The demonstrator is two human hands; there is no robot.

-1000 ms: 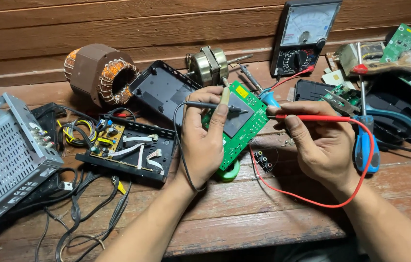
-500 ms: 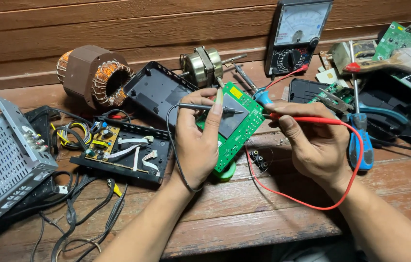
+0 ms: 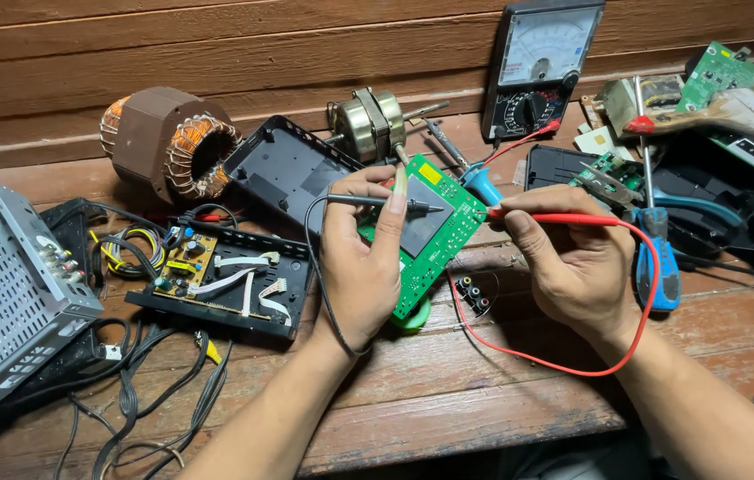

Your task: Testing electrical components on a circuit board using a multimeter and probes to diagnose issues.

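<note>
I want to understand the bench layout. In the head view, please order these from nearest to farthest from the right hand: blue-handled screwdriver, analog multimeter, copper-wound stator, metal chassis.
From the right hand:
1. Blue-handled screwdriver, just beside it on the right.
2. Analog multimeter, behind it against the wall.
3. Copper-wound stator, far left, at the back.
4. Metal chassis, at the left edge.

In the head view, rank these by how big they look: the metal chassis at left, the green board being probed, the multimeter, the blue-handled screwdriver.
1. Metal chassis, cropped and closest.
2. and 3. Multimeter and green board: too alike, board partly hidden.
4. Screwdriver.
</note>
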